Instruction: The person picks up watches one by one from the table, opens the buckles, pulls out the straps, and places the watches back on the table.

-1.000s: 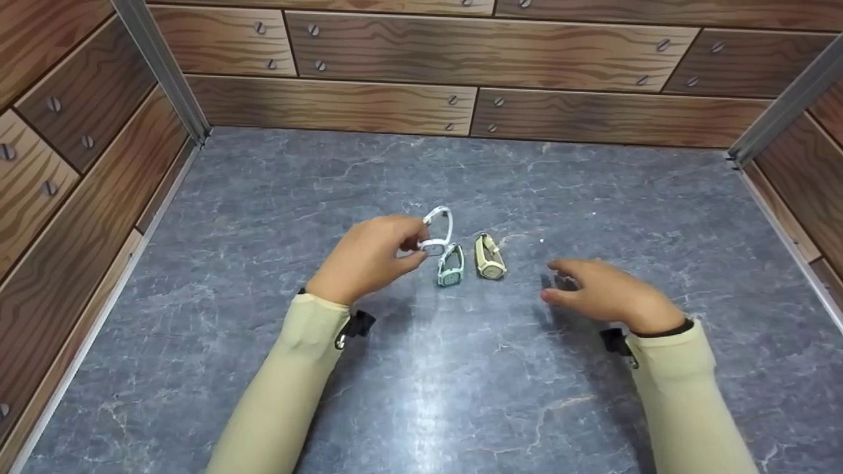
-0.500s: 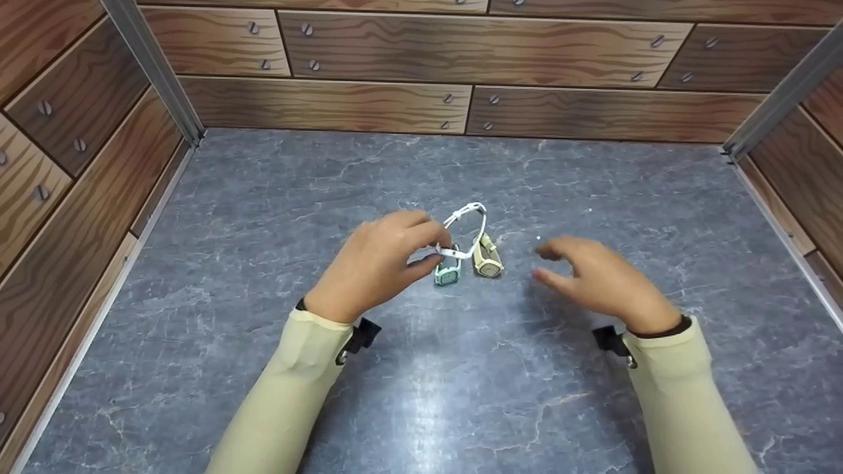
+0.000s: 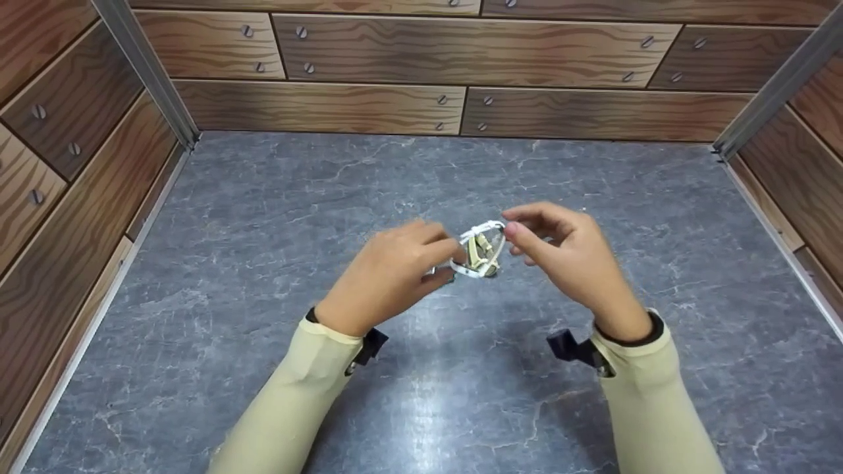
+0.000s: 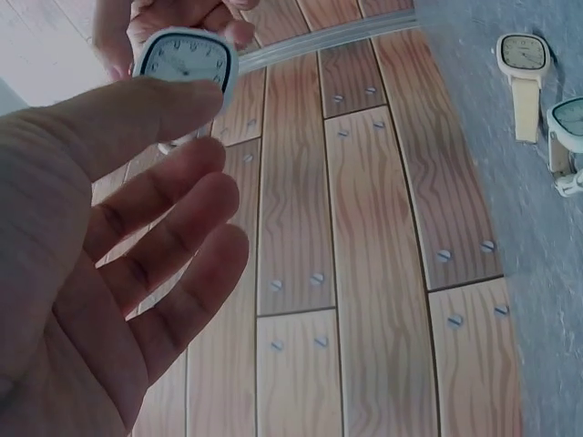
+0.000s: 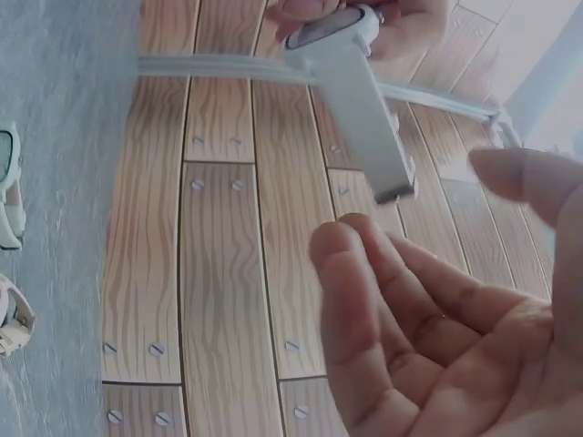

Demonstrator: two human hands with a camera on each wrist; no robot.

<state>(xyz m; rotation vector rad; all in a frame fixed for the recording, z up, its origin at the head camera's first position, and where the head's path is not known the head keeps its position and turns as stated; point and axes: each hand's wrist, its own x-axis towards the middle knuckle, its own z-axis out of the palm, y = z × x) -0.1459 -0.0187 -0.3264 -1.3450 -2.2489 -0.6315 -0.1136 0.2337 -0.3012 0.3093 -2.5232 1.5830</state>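
Observation:
My left hand (image 3: 402, 273) pinches a white wristwatch (image 5: 360, 118) by its case, between thumb and fingers. The watch is held above the floor, its strap bent in a loop toward my right hand (image 3: 560, 250). My right thumb and fingers stand apart around the strap's end; in the right wrist view a gap shows between them and the strap. Below, a pale yellow watch (image 4: 526, 100) lies on the grey surface, seen through the white loop in the head view. Beside it lies a mint-green watch (image 5: 11, 196), mostly hidden behind my left hand in the head view.
The grey marbled surface (image 3: 296, 197) is bounded by wood-patterned panels (image 3: 369, 52) at the back and both sides. Metal corner posts (image 3: 141, 72) stand at the back left and back right.
My left hand has lifted the white watch and moved it right, over the other watches. My right hand has come in leftward and away from me, up to the strap.

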